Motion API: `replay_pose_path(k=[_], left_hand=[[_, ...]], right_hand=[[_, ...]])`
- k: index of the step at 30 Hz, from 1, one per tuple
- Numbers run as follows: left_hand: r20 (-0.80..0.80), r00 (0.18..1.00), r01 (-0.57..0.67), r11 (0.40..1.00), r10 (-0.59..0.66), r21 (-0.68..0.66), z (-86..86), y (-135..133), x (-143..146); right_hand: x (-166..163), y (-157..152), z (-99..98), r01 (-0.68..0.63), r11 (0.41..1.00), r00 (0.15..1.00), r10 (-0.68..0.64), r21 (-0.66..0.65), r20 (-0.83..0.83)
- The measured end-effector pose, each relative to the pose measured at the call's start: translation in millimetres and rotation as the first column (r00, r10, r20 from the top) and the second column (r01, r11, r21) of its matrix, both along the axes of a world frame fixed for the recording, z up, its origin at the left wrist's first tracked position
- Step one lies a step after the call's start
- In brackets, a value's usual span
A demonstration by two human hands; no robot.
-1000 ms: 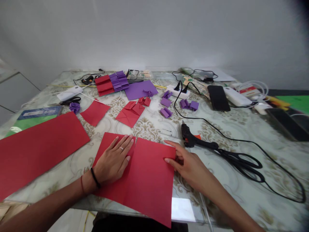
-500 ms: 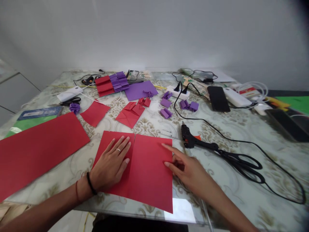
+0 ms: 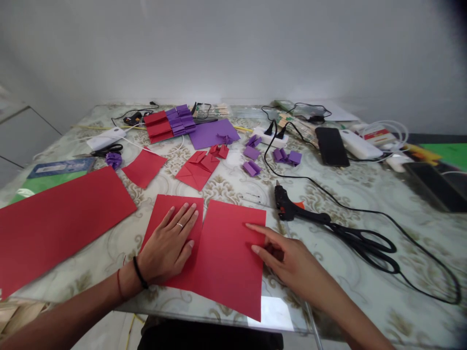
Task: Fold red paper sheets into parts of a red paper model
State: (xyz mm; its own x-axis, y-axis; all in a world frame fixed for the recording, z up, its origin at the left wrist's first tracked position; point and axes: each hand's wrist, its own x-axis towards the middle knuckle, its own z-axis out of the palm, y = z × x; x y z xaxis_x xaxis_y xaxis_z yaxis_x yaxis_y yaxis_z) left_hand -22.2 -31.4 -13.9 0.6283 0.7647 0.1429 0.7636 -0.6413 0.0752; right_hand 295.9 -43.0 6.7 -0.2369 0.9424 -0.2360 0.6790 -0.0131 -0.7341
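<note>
My left hand (image 3: pixel 170 244) lies flat with its fingers stretched out, pressing on the left piece of red paper (image 3: pixel 155 223). Beside it lies the right piece of red paper (image 3: pixel 226 253), its right edge between my right hand's (image 3: pixel 279 253) fingers. Index finger and thumb rest on top of that piece; the other fingers are curled under or beside its edge, partly hidden. A narrow gap runs between the two pieces from the top edge. Lower down they meet or overlap, and I cannot tell whether they are joined there.
A large red sheet (image 3: pixel 69 223) lies left. Folded red paper (image 3: pixel 198 170), small purple folded papers (image 3: pixel 251 168) and a red-purple pleated piece (image 3: pixel 159 126) lie beyond. A glue gun (image 3: pixel 286 204), black-handled scissors (image 3: pixel 368 245), a power strip (image 3: pixel 272 137) and a phone (image 3: pixel 332 147) are right.
The right piece has turned slightly and shifted right with my right hand, so the gap at the top has widened. My left hand stays flat on the left piece.
</note>
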Motion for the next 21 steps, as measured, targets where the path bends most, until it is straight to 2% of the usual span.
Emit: replay_pose_path(k=[4, 7, 14, 21], left_hand=[[0.003, 1.0, -0.026, 1.0, 0.026, 0.015, 7.4, -7.8, 3.4], [0.012, 0.999, -0.034, 0.999, 0.034, -0.002, 10.0, -16.9, 5.3], [-0.045, 0.999, -0.022, 1.0, 0.021, -0.019, 3.3, -22.7, 4.3], [-0.037, 0.999, -0.016, 1.0, 0.016, -0.013, 4.1, -21.3, 3.7]], right_hand=[[-1.7, -2.8, -1.0, -0.037, 0.998, 0.999, 0.036, -0.045, -0.016], [-4.2, -4.5, -1.8, -0.016, 0.999, 1.0, 0.015, -0.051, -0.009], [-5.4, -8.5, -0.8, -0.017, 0.999, 1.0, 0.017, -0.038, 0.001], [-1.8, -11.0, 4.4, -0.009, 0.999, 1.0, 0.009, -0.038, 0.006]])
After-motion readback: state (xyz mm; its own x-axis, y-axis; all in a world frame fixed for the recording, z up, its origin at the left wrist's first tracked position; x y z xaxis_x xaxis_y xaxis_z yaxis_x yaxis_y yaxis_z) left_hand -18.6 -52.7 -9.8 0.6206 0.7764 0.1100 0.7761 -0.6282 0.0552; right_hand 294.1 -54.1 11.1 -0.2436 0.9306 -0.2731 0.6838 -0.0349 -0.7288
